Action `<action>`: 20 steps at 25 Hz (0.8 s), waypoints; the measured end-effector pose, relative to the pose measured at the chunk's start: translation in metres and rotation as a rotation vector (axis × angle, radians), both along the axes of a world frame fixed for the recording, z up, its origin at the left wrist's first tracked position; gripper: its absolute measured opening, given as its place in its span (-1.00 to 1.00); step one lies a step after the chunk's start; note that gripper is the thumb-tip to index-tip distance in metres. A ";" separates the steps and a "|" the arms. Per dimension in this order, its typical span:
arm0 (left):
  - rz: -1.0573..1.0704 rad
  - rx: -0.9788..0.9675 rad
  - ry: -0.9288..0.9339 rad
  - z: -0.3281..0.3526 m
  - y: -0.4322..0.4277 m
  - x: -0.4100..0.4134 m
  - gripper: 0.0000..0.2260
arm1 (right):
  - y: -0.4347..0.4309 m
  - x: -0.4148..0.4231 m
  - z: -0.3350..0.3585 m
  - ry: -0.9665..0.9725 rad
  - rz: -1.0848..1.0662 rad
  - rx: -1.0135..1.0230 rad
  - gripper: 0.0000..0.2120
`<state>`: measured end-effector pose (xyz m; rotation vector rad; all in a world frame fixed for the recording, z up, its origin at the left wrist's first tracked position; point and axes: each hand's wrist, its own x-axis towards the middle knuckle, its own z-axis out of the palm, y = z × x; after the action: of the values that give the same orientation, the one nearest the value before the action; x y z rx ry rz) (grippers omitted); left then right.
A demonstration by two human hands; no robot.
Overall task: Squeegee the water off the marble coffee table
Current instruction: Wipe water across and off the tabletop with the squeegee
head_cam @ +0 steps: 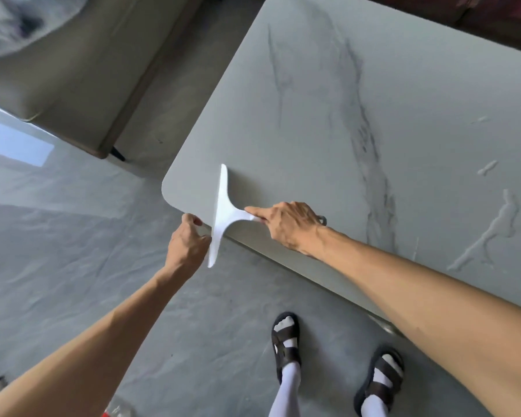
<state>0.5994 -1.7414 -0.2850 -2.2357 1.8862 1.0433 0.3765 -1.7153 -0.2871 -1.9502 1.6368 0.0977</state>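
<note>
A white T-shaped squeegee (221, 215) lies with its blade across the near left corner of the pale marble coffee table (313, 115); the blade's lower end sticks out past the table edge. My right hand (286, 225) grips the squeegee's handle, index finger stretched along it. My left hand (187, 242) is cupped just off the table edge, touching the blade's lower part, with nothing clearly held in it. Streaks and puddles of water (491, 233) sit on the table at the right.
A beige sofa (82, 73) stands at the upper left, close to the table's far left edge. Grey stone-look floor (73, 236) surrounds the table. My feet in dark sandals (286, 344) stand by the near edge. A dark sofa edge (494, 13) runs along the top right.
</note>
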 end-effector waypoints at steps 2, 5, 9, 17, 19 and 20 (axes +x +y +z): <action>-0.080 0.025 0.017 -0.002 0.017 -0.023 -0.71 | 0.037 -0.038 0.002 -0.018 -0.060 -0.011 -0.55; -0.251 0.009 0.035 -0.009 0.052 -0.074 -0.70 | 0.112 -0.103 0.001 0.002 -0.177 -0.015 -0.58; -0.441 -0.004 0.095 -0.018 0.102 -0.144 -0.70 | 0.211 -0.181 -0.003 0.072 -0.299 -0.008 -0.57; -0.756 0.023 0.130 -0.015 0.204 -0.275 -0.68 | 0.363 -0.347 0.008 0.229 -0.465 0.025 -0.56; -0.759 0.063 0.113 -0.016 0.220 -0.295 -0.69 | 0.385 -0.375 0.012 0.250 -0.477 0.041 -0.58; -0.745 0.078 0.095 -0.017 0.225 -0.304 -0.69 | 0.394 -0.386 0.016 0.261 -0.485 0.045 -0.60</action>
<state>0.2955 -1.5160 -0.3021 -1.2491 2.3554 1.0478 -0.0098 -1.3210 -0.2711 -1.5036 2.2126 0.2012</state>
